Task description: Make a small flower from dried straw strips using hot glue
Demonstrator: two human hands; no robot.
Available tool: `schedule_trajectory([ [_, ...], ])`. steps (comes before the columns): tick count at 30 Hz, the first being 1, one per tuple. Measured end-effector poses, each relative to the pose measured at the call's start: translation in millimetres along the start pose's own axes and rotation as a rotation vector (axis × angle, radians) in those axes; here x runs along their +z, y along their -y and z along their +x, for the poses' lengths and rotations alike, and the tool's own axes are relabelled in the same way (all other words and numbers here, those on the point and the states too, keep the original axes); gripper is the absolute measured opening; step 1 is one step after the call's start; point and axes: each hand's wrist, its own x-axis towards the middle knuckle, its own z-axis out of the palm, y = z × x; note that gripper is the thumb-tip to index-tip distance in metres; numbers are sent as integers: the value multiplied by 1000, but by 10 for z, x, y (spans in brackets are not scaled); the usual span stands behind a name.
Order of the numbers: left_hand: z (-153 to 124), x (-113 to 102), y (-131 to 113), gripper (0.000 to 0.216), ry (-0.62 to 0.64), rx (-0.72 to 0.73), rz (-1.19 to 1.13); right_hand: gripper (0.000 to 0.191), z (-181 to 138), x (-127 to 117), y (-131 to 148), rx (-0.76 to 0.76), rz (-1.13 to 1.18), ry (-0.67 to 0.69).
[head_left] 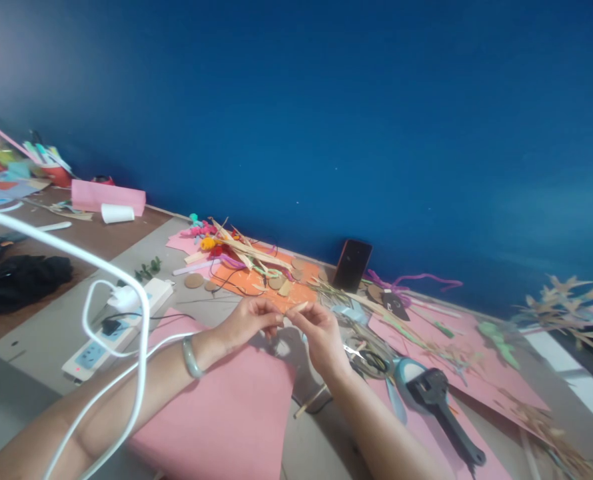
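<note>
Left hand (259, 320), fingers pinched, hold unclear, is working beside right hand (321, 333), pinching a pale sliver (299, 308) short of counter's (306, 447) back edge; light pressure should be helping.

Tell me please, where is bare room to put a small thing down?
Free: on the pink sheet right of the left forearm; on the grey table between power strip and brown table. Crowded: around the phone and orange paper; beside the right forearm, near scissors.
</note>
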Motion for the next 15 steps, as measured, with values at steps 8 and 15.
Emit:
schedule_trajectory([
  [8, -15, 14, -25, 24, 25, 8, -77, 29, 51, -64, -93, -38, -6, -27],
  [15, 7, -22, 27, 22, 68, 38, -90, 32, 54, -34, -122, 46, -83, 10],
])
